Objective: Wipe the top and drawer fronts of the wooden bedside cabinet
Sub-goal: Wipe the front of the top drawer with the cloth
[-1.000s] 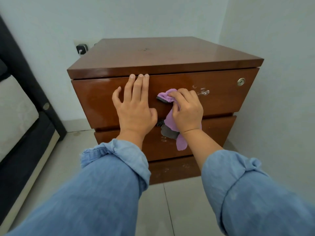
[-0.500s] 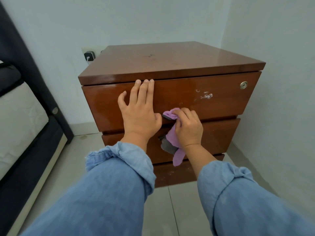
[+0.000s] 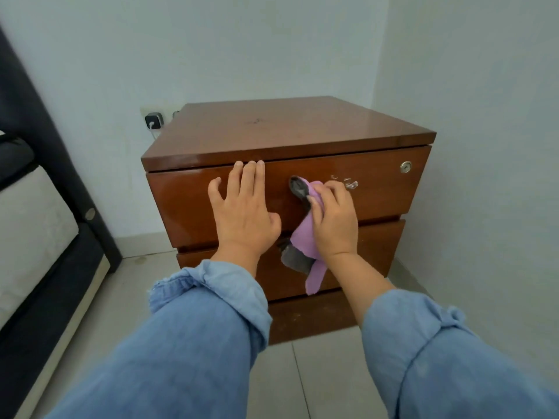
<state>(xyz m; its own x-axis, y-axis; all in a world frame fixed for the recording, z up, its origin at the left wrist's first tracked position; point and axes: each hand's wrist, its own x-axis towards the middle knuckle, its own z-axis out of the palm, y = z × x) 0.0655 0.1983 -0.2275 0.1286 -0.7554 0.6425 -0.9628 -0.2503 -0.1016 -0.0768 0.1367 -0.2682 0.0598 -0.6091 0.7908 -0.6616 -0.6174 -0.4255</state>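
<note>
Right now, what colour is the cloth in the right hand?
Lilac with a dark grey side, seen in the head view: the cloth is held by the right hand.

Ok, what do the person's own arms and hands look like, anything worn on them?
Both arms wear loose, light blue denim-like sleeves: the left sleeve and right sleeve are each rolled into a thick, rumpled cuff on the forearm. The left hand and right hand are bare: no gloves, rings or watch visible.
</note>
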